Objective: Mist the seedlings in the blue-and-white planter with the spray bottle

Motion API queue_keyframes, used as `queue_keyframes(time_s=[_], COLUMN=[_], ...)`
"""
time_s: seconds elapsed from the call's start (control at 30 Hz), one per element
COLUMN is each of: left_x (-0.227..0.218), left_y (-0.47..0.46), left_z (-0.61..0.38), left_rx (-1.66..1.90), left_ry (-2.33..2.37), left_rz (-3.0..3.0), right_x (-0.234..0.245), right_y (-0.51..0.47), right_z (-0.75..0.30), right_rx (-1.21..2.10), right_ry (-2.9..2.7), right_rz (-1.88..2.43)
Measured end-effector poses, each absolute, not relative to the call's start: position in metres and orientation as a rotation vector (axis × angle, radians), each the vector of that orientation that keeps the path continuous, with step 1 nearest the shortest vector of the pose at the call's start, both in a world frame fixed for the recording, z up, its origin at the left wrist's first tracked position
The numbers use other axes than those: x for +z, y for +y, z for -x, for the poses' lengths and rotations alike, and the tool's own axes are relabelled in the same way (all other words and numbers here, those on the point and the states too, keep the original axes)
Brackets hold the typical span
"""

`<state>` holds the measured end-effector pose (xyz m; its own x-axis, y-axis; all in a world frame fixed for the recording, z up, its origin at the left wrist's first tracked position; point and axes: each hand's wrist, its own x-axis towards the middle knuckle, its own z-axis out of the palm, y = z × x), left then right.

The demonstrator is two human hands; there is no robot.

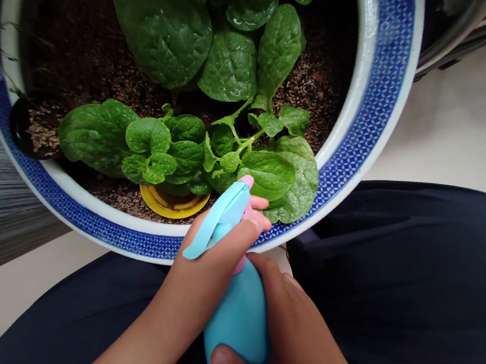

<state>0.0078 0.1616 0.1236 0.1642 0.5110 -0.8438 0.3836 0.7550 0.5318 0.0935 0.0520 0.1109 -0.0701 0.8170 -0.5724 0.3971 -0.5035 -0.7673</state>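
Spray bottle (236, 312) crosses planter rim (368, 140) beside yellow cup (157, 205)

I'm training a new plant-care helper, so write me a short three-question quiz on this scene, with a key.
1. Which hand wraps around the body of the blue spray bottle? A) left B) right C) neither
2. True or false: droplets show on the broad green leaves in the planter.
3. What colour is the bottle's nozzle tip?

Key
1. B: the right hand wraps the body, while the left hand is at the spray head.
2. True.
3. Pink.
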Motion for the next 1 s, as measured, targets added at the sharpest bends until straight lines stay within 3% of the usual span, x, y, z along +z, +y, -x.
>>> queue_keyframes(time_s=[0.2,0.53,1.0], left_x=[0.117,0.114,0.115], left_y=[0.166,0.163,0.169], left_z=[-0.006,-0.012,-0.013], left_rx=[0.164,0.282,0.202], left_ry=[1.290,1.145,1.237], left_rz=[-0.762,-0.613,-0.571], right_x=[0.107,0.099,0.105], right_y=[0.049,0.042,0.052], right_z=[-0.096,-0.106,-0.098], right_rx=[1.595,1.290,1.382], right_ry=[-1.322,-1.494,-1.226], right_rz=[1.828,1.808,1.876])
